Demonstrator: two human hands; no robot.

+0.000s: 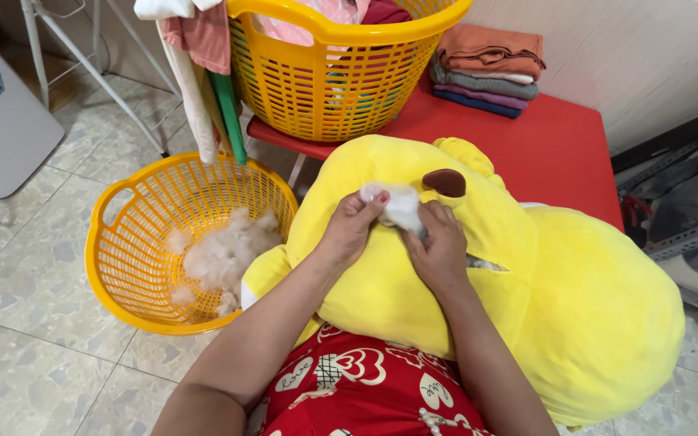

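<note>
Yellow plush fabric fills the middle of the view: a big soft toy [527,282] lies across the person's lap, and every place below is given relative to it. On top of the toy, near its brown patch [444,182], both hands meet on a tuft of white stuffing [397,203]. The left hand [351,230] has its fingers [369,203] closed around the left end of the tuft, and the right hand [439,246] pinches the other end with curled fingers [438,214], so both hands grip the same piece. Just right of the hands, a small slit [486,264] in the toy's fabric shows something white inside. Left of the toy, on the tiled floor, stands a low yellow basket [115,242] with loose pale stuffing in it. Behind the toy, a red counter [559,145] carries a taller yellow basket [341,81] full of clothes and a stack of folded cloths [486,69].
</note>
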